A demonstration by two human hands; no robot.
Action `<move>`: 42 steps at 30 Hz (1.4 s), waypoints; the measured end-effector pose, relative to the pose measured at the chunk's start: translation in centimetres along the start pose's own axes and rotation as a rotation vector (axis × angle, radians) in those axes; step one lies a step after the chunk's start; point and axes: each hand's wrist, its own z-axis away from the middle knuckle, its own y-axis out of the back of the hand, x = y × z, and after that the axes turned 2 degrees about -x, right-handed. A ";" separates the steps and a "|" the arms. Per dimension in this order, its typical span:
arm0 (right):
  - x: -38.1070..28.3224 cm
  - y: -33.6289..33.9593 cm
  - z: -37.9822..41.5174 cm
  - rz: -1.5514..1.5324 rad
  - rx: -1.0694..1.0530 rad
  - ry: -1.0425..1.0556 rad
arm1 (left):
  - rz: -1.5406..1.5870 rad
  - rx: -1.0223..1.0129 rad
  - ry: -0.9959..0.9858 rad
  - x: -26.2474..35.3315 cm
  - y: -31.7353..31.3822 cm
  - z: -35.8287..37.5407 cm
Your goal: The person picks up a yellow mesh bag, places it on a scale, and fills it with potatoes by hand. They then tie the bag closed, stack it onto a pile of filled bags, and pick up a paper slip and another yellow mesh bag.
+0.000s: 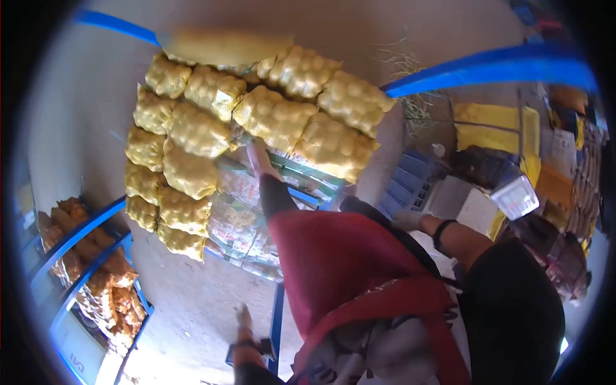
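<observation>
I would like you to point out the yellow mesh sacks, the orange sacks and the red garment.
Yellow mesh sacks [197,131], head view: bulging surface of one sack.
Orange sacks [106,282], head view: middle of the pile.
Red garment [343,256], head view: its broad plain cloth.

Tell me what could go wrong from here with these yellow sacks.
The blurred yellow sack at the far edge may be moving; it could land crooked or slide off. The sacks along the left side are lumpy and rounded, so they might shift. The blue bar, which appears to meet the right end, could snag and tear the mesh.
</observation>
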 end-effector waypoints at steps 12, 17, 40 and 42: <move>8.5 -25.0 9.1 -1.145 0.601 0.103 | 0.339 -0.570 -0.767 7.6 -4.5 21.4; 10.5 -42.5 8.8 -1.350 0.713 -0.085 | 0.485 -0.344 -1.086 8.8 1.6 21.8; 32.6 -64.1 23.5 -1.324 1.240 0.230 | -0.438 -0.520 -1.335 7.6 -31.3 34.5; 39.4 -64.2 24.5 -1.861 0.761 -0.052 | -0.287 -0.541 -1.110 6.1 -38.3 44.4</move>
